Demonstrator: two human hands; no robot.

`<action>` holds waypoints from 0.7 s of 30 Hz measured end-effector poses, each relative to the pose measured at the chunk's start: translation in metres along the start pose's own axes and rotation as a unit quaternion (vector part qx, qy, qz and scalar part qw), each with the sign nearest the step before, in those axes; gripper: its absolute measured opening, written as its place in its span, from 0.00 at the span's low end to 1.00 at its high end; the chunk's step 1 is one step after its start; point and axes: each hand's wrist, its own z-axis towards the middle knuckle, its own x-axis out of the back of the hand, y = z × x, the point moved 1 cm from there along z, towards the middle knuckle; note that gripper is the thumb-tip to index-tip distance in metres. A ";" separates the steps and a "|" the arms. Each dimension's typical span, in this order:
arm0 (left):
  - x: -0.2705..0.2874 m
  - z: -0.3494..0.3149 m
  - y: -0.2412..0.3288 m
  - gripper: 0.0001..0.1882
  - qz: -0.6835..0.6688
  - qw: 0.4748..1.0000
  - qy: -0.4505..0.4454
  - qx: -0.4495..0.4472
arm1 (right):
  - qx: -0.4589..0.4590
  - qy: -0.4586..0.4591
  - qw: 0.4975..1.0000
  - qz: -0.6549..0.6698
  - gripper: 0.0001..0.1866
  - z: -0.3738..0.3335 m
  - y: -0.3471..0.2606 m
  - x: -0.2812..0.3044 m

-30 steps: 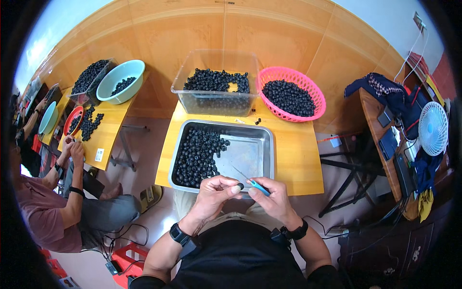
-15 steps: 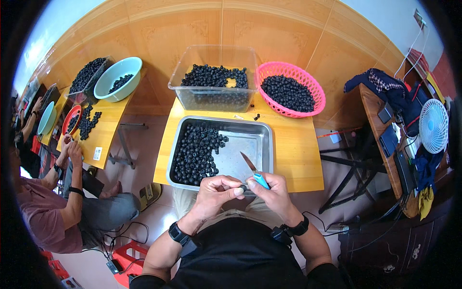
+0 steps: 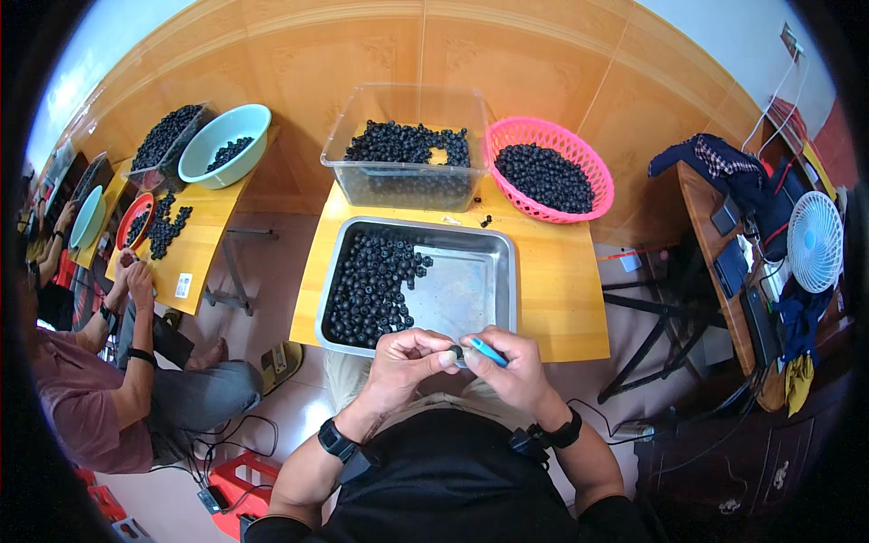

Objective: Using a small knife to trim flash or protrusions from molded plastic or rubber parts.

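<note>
Just over the near edge of the metal tray [image 3: 509, 271], my left hand [image 3: 403, 364] pinches a small round black part [image 3: 455, 350] between thumb and fingertips. My right hand [image 3: 509, 366] is closed around the light-blue handle of a small knife [image 3: 489, 352], its fingertips close against the part. The knife's blade can hardly be made out now. Loose black parts [image 3: 367, 294] of the same kind cover the tray's left half, while bare metal shows on its right.
Behind the tray stand a clear plastic bin [image 3: 407, 185] and a pink basket [image 3: 602, 195], both holding black parts. At left, a co-worker [image 3: 90, 398] sits by another table with a mint basin [image 3: 258, 127]. A fan [image 3: 815, 240] stands at right.
My right hand has turned the knife: its blade pointed up and away over the tray before and no longer shows there. Both hands stay in nearly the same place.
</note>
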 end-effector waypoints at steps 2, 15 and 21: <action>0.001 -0.002 0.001 0.06 -0.010 1.000 0.004 -0.001 | 0.050 -0.001 0.998 -0.029 0.15 0.000 -0.006 -0.001; 0.004 -0.006 -0.001 0.08 -0.094 0.995 -0.023 0.007 | 0.109 -0.001 0.981 -0.161 0.20 -0.007 -0.016 0.000; 0.008 -0.006 -0.004 0.09 -0.105 0.994 -0.029 0.004 | 0.111 -0.006 0.980 -0.163 0.20 -0.008 -0.016 0.000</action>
